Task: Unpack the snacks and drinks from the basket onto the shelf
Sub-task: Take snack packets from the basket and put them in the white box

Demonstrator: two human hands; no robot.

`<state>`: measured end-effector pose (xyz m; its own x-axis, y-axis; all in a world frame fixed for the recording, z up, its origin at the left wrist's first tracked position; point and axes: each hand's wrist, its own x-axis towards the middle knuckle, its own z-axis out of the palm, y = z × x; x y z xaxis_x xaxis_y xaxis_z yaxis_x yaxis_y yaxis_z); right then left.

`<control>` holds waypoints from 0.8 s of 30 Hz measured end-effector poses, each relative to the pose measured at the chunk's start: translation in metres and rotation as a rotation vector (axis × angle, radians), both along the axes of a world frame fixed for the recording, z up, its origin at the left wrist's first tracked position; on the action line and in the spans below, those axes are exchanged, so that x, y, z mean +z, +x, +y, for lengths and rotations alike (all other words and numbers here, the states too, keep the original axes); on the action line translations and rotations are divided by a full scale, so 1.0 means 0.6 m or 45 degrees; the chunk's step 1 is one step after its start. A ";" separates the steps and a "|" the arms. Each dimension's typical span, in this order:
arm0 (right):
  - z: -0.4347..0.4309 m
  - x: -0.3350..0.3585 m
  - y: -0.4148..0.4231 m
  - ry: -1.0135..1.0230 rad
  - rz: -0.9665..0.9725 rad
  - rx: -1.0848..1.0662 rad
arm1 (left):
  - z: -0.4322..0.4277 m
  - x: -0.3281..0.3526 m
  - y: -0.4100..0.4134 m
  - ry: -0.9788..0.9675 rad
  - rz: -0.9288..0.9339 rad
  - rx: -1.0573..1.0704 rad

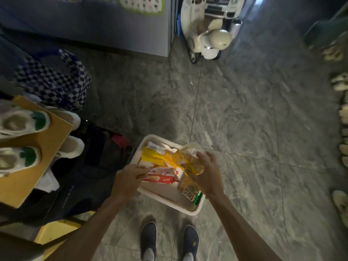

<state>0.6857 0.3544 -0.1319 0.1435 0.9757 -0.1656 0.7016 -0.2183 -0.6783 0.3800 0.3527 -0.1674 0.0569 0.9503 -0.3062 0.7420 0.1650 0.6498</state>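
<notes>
A white basket [165, 201] stands on the grey floor in front of my feet, with several snack packs inside. My left hand [128, 180] grips the end of a red biscuit pack [162, 177] lying across the basket. My right hand [205, 173] holds a crinkly yellow snack bag [183, 161] above the basket's right side. Beneath it lie an orange carton with dark lettering [189, 191] and a green item at the corner. A yellow pack [152, 157] sits at the basket's far end. No shelf can be made out.
On the left, a cardboard sheet [37, 147] carries white-and-green slippers over dark bags. A checkered bag [54, 80] hangs further back. A toy scooter [207, 36] stands ahead by a grey cabinet [105, 27]. Shoes line the right edge.
</notes>
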 end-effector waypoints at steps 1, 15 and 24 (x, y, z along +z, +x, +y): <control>0.000 0.032 0.003 0.044 -0.003 0.001 | 0.001 0.031 -0.003 0.029 -0.041 0.036; 0.023 0.480 0.001 0.736 0.149 0.201 | -0.060 0.508 -0.040 0.752 -0.066 0.261; 0.024 0.592 -0.181 0.872 0.250 0.695 | -0.288 0.649 -0.174 0.935 0.084 0.745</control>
